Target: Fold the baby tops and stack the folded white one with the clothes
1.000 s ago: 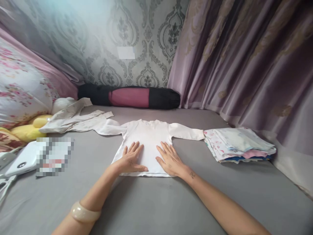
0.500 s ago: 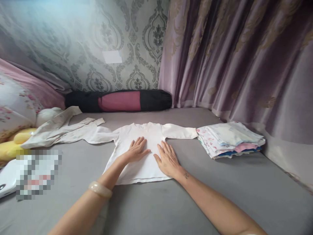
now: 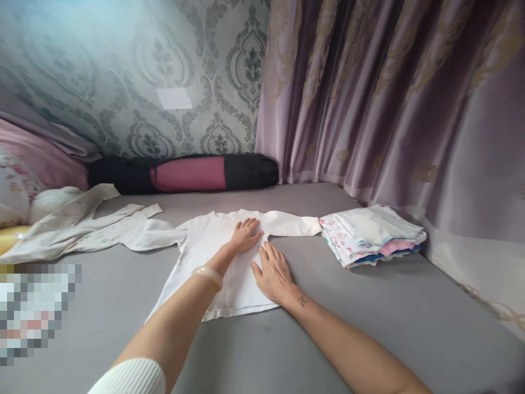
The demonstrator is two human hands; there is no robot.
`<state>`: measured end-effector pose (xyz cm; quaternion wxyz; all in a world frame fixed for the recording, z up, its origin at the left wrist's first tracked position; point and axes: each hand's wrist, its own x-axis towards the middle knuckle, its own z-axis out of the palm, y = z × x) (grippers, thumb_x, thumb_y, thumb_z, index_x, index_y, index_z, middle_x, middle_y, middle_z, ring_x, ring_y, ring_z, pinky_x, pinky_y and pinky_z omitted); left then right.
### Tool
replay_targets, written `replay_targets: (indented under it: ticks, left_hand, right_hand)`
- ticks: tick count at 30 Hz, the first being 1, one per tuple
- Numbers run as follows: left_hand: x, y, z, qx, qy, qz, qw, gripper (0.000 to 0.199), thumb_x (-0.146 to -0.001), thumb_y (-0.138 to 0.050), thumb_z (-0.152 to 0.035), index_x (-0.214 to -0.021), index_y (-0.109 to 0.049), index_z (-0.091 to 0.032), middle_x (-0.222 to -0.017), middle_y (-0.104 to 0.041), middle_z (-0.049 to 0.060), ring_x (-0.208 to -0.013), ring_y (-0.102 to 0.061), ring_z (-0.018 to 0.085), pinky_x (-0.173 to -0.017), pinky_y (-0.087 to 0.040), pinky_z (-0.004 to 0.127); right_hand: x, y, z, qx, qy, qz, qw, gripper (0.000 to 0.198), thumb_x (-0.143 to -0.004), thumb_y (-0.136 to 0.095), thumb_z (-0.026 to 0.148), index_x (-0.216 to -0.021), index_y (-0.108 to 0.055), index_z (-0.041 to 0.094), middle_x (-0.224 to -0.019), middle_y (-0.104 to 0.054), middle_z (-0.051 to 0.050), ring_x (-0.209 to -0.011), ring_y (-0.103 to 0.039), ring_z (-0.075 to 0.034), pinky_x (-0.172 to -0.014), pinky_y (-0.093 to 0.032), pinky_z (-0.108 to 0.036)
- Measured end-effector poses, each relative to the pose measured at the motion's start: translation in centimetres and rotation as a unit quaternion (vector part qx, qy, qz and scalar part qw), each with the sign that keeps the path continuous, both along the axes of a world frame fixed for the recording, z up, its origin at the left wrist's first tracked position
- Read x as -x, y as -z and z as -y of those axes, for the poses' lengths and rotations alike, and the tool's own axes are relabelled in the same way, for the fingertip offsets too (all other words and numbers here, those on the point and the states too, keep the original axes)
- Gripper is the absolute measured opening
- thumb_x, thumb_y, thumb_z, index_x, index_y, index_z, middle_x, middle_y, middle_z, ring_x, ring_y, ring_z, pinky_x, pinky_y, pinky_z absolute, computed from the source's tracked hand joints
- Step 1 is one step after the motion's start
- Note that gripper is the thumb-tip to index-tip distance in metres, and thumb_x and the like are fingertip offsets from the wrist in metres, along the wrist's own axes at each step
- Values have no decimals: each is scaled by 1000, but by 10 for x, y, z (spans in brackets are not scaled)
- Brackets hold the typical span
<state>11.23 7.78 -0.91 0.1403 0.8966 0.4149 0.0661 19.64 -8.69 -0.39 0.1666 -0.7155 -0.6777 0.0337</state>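
A small white long-sleeved shirt [image 3: 205, 257] lies spread flat, its neckline away from me and both sleeves stretched out sideways. My left hand [image 3: 245, 235] rests flat on the upper chest of the shirt, fingers extended. Nearer to me, my right hand [image 3: 274, 272] lies on the shirt's right side edge, its fingers stretched and slightly apart. Neither hand grasps anything. The right sleeve's cuff touches a stack of folded clothes [image 3: 371, 235]. The left sleeve reaches pale patterned clothing [image 3: 82, 232] lying loosely at the left.
Everything lies on a grey bed sheet [image 3: 353, 323]. A long black and maroon bolster [image 3: 186, 173] runs along the patterned wall. Purple curtains [image 3: 369, 109] hang at the right. At the left edge are a yellow plush item [image 3: 10, 238] and a blurred-out object [image 3: 36, 306].
My left hand has slid up and to the right across the shirt's chest. My right hand stays at the shirt's side edge. The view has turned slightly to the right.
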Motion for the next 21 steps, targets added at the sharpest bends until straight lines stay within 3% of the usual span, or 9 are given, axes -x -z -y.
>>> replay_targets:
  ticks: [5, 9, 13, 16, 21]
  left_hand:
    - [-9, 3, -7, -22, -21, 12, 999, 59, -96, -30, -53, -145, -40, -22, -156, -37, 7, -146, -26, 24, -120, -16, 44]
    - [-11, 7, -8, -33, -23, 4, 999, 61, -96, -29, -56, -146, -39, -23, -157, -35, 6, -146, -25, 26, -119, -16, 44]
    - [-11, 8, -8, -40, -17, -3, 999, 64, -95, -27, -57, -148, -36, -23, -158, -33, 7, -147, -24, 28, -119, -16, 46]
    - [-12, 9, -7, -42, -16, -5, 999, 63, -95, -27, -57, -149, -35, -25, -159, -33, 7, -147, -23, 27, -118, -16, 47]
    - [-12, 9, -5, -44, -13, 1, 999, 63, -95, -26, -56, -149, -34, -24, -158, -33, 8, -146, -23, 28, -118, -16, 48]
  right_hand:
    - [-15, -5, -4, 11, -23, -36, 999, 49, -97, -40, 33, -139, -50, 10, -149, -46, -16, -135, -43, -27, -111, -33, -38]
    - [-46, -18, -21, 24, -37, -69, 997, 42, -98, -34, 25, -131, -57, 17, -131, -62, -10, -120, -56, -20, -102, -39, -29]
    - [-94, -43, -43, 12, 59, 12, 998, 42, -98, -30, 21, -119, -66, 15, -120, -66, -13, -115, -56, -24, -101, -37, -32]
    - [-130, -57, -55, 11, 159, 104, 982, 41, -95, -33, 18, -114, -69, 15, -119, -65, -17, -115, -53, -30, -100, -35, -40]
    - [-161, -58, -68, 67, 213, 209, 952, 38, -86, -45, 16, -113, -71, 12, -125, -61, -20, -125, -44, -35, -109, -19, -51]
